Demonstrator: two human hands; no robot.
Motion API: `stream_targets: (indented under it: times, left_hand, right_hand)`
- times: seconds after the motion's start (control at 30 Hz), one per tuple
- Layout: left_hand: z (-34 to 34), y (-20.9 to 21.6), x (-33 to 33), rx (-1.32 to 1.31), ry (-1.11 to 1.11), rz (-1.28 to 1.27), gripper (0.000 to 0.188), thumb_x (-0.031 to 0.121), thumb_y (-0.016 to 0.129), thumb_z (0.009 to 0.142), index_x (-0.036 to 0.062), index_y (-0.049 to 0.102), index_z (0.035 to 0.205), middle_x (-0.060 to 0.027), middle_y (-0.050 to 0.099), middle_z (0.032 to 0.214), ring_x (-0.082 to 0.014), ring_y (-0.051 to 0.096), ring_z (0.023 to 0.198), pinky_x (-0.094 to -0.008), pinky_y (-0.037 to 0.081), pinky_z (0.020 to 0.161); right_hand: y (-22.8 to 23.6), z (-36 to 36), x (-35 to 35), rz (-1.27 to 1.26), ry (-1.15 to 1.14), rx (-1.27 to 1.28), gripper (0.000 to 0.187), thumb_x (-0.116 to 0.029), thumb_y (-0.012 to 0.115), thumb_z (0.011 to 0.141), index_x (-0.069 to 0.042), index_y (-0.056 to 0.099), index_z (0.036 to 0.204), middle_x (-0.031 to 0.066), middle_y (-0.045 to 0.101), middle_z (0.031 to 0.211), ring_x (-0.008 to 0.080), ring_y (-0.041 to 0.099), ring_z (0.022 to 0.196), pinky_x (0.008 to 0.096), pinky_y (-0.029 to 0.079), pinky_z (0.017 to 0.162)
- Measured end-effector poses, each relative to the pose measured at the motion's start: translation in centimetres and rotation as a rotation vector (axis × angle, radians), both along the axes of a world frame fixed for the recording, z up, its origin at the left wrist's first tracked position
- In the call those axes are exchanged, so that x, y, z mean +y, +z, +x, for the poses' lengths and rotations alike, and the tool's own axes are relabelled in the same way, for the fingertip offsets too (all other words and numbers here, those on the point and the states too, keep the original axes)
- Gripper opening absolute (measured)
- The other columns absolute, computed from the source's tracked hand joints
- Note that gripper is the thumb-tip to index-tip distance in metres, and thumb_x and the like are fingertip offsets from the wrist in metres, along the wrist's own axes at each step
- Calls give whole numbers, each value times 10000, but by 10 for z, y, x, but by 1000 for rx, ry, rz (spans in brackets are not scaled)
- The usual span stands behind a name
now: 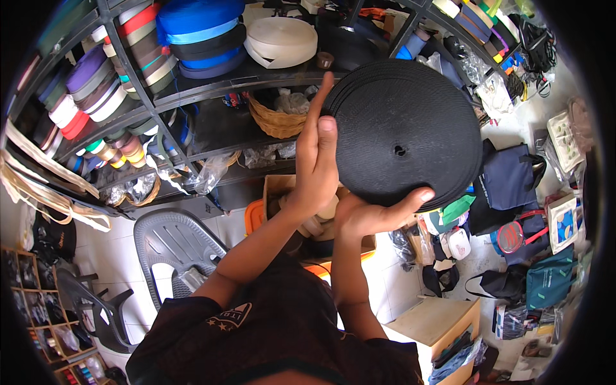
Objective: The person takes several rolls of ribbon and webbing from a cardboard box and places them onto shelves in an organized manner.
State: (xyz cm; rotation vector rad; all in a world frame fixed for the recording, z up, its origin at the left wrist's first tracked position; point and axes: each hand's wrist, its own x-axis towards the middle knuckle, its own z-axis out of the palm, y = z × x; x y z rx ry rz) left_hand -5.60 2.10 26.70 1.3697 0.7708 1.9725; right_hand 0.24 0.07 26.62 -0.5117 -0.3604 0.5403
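Head view shows your left hand [316, 160] and right hand [372, 215] clamped on the black webbing roll [403, 135], raised before the shelves [212, 96]. Probably dense and stiff edgewise (coils could telescope), so grip the rim, supporting underneath.
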Motion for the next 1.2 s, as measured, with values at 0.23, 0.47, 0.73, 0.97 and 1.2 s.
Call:
stream_targets:
  times: [0.23, 0.47, 0.73, 0.97, 1.2]
  left_hand:
    - [0, -22, 28, -181, 324, 9, 360, 271, 395, 1033, -30, 455, 1222, -150, 539, 1198, -170, 540, 1041, -328, 404, 927]
    - [-52, 14, 116, -155, 474, -228, 304, 219, 458, 1001, -46, 420, 1145, -220, 532, 1090, -315, 563, 994, -393, 421, 874]
    - [-72, 3, 165, 11, 689, -287, 455, 170, 513, 958, -125, 361, 1269, -276, 330, 1217, -423, 492, 1027, -445, 401, 898]
    - [-85, -1, 156, 105, 604, -261, 529, 124, 574, 920, -121, 359, 1337, -224, 413, 1186, -323, 571, 926, -395, 457, 849]
    - [-78, -12, 158, 50, 560, -160, 534, 46, 585, 895, -115, 352, 1347, -194, 448, 1155, -249, 593, 829, -351, 491, 774]
  right_hand:
    - [-3, -7, 20, -86, 217, -99, 589, -310, 630, 916, -66, 365, 1382, 173, 445, 1343, 288, 476, 1217, 457, 412, 1029]
    - [16, -5, 112, -59, 503, -796, 1041, -51, 826, 689, -35, 130, 1463, 199, 352, 1398, 274, 417, 1268, 391, 376, 1058]
    - [18, -16, 204, -99, 585, -1067, 1184, -34, 909, 541, 66, 155, 1449, 197, 510, 1293, 259, 552, 1157, 332, 454, 999]
    - [4, -25, 237, -183, 684, -991, 1192, -211, 932, 541, 81, 203, 1438, 205, 504, 1292, 256, 542, 1166, 336, 448, 993]
    - [2, -17, 262, -312, 526, -1187, 1207, -381, 923, 503, 92, 297, 1420, 223, 414, 1332, 289, 511, 1192, 362, 440, 991]
